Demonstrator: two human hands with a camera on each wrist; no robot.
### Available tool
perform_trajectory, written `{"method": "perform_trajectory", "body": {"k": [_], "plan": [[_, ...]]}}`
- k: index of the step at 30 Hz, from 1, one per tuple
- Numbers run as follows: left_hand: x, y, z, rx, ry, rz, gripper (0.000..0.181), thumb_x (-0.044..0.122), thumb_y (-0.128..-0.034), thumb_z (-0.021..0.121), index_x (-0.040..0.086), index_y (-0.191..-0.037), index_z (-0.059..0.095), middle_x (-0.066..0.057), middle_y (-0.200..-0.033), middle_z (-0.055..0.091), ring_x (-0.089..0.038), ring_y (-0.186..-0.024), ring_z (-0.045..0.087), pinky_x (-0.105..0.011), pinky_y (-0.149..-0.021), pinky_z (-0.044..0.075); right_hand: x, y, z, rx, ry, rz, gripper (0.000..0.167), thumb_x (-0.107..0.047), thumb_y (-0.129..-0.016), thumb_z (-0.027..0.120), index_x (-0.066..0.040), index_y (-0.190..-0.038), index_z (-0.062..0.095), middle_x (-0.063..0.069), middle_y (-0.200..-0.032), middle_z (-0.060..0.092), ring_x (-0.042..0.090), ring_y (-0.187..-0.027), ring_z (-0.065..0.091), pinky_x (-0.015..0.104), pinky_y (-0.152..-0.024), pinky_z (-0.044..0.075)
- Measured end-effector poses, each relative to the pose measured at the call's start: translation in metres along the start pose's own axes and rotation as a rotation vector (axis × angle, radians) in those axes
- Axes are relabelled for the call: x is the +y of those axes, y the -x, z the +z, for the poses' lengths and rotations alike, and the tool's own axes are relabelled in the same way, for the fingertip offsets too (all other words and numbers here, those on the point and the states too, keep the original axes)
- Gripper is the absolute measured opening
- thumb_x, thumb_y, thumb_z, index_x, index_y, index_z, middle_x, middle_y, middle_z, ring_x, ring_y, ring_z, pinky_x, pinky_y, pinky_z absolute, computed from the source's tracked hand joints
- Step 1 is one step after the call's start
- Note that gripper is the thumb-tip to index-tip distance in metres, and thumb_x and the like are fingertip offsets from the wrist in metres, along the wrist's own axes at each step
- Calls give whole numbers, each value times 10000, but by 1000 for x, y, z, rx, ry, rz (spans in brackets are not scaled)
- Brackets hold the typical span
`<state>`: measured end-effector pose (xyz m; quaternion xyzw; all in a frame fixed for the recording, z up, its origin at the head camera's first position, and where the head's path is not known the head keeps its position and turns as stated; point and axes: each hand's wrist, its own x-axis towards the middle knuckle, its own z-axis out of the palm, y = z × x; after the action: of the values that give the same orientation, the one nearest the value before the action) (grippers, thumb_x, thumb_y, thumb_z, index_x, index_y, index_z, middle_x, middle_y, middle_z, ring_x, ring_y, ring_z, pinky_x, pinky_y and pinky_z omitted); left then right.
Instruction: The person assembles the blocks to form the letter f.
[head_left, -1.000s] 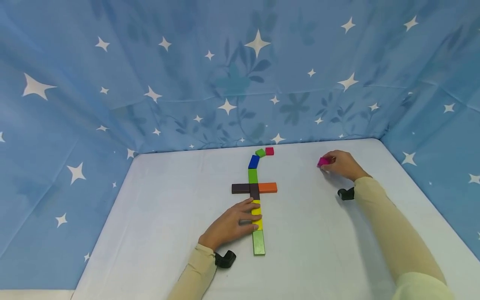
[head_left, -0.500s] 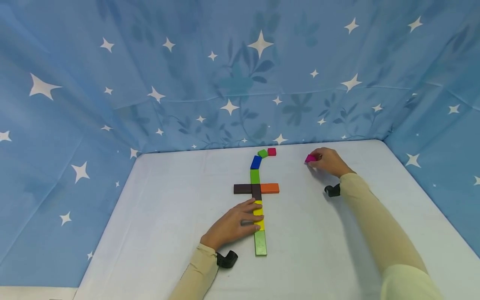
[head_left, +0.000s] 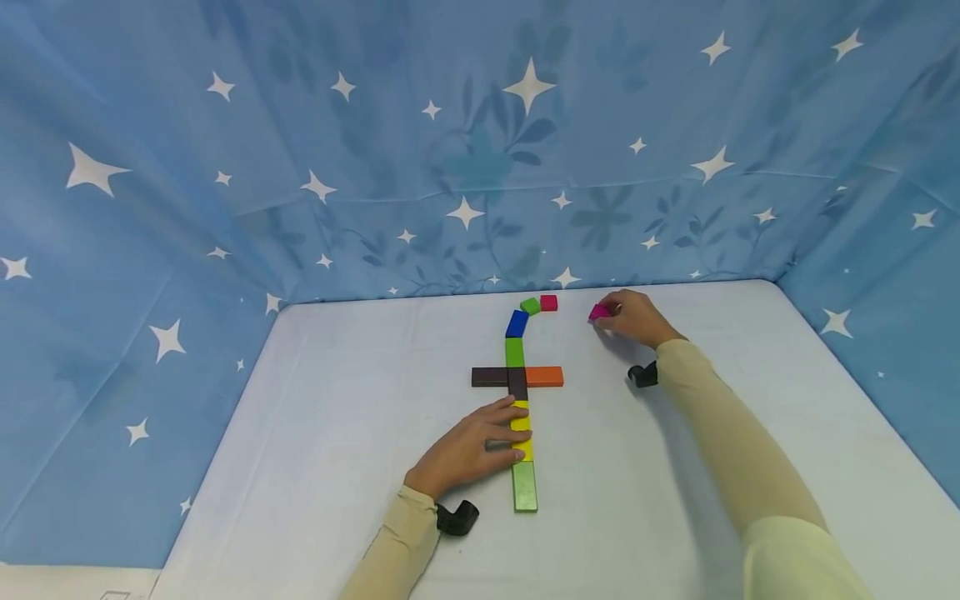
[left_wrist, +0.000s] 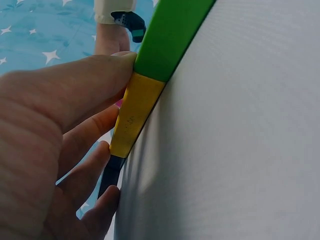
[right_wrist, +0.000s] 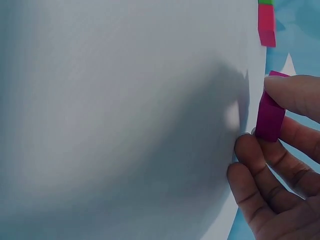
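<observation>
My right hand [head_left: 633, 317] pinches a magenta block [right_wrist: 270, 118] between thumb and fingers, to the right of a red block [head_left: 549, 302]. My left hand [head_left: 468, 446] rests its spread fingers on the yellow blocks [head_left: 521, 451] in the middle of a line of blocks. In the left wrist view the thumb touches the line near where a green block [left_wrist: 167, 40] meets a yellow one. Beyond the yellow blocks lie a dark brown block [head_left: 517, 384], a bright green one [head_left: 514, 352], a tilted blue one [head_left: 517, 323] and a small green one [head_left: 530, 306].
A second dark block [head_left: 489, 377] and an orange block [head_left: 543, 377] stick out to either side of the line. A light green block [head_left: 525, 487] ends it at the front. The white table [head_left: 360, 400] meets a blue star-patterned curtain [head_left: 420, 167] at its back edge.
My right hand has carried the magenta block leftward, closer to the red block. The left hand stays on the yellow blocks. The whole head view has shifted slightly.
</observation>
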<state>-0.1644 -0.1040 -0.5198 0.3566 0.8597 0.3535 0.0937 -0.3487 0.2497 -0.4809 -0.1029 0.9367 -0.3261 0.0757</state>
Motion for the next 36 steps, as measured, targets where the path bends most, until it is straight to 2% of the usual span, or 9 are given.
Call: {"method": "perform_trajectory", "body": {"k": [10, 20, 36], "plan": [[1, -1, 1, -7, 0, -10, 375, 277, -1052, 703, 154, -1405, 736, 60, -1593, 541, -133, -1593, 271, -412, -1282, 283, -12, -13, 11, -27, -22, 23, 396, -128, -1009, 728, 108, -1319, 658, 263, -1239, 652, 411, -1113, 578, 549, -1005, 537], [2, -2, 1, -9, 8, -14, 379, 287, -1053, 704, 158, -1408, 734, 62, -1598, 536, -130, -1593, 271, -403, -1284, 277, -17, -33, 21, -46, -8, 90, 383, -169, -1018, 738, 64, -1314, 673, 238, -1270, 638, 415, -1152, 566, 553, -1032, 545], [2, 0, -2, -7, 16, -23, 378, 283, -1050, 709, 159, -1406, 736, 63, -1596, 537, -123, -1594, 264, -407, -1285, 275, -28, -43, 28, -49, 36, 62, 326, -162, -996, 760, 52, -1236, 702, 231, -1213, 667, 395, -1068, 610, 536, -983, 563]]}}
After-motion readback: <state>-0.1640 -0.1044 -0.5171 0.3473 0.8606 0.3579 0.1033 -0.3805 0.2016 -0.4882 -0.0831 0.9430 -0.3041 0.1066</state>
